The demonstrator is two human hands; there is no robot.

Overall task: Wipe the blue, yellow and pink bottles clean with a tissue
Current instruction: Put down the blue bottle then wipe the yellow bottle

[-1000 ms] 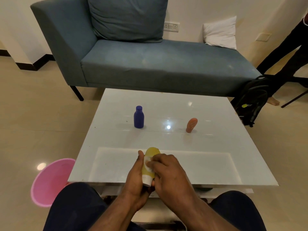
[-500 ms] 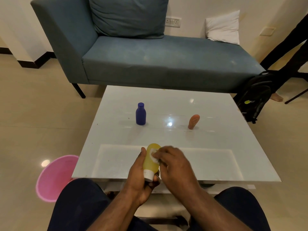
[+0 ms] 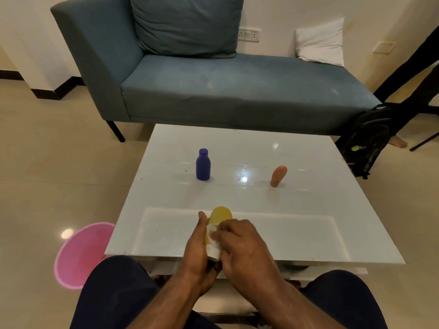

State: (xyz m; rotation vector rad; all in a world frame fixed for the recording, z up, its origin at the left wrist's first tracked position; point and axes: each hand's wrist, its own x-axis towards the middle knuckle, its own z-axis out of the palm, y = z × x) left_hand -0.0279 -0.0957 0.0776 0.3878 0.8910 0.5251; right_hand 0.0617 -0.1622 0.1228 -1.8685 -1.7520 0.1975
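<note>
A low square table (image 3: 308,210) with a glossy white top stands on a shiny beige tiled floor (image 3: 59,174). On the top, a small dark-blue plastic bottle (image 3: 203,165) stands upright left of centre; well apart to its right, a small pinkish-orange bottle (image 3: 278,175) stands tilted. A round pink plastic basin (image 3: 78,255) sits on the floor beside the table's near-left corner.

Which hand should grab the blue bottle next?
Probably the left hand: the blue bottle stands on its side of the table. It must first put down the yellow bottle; the right hand holds the tissue.
</note>
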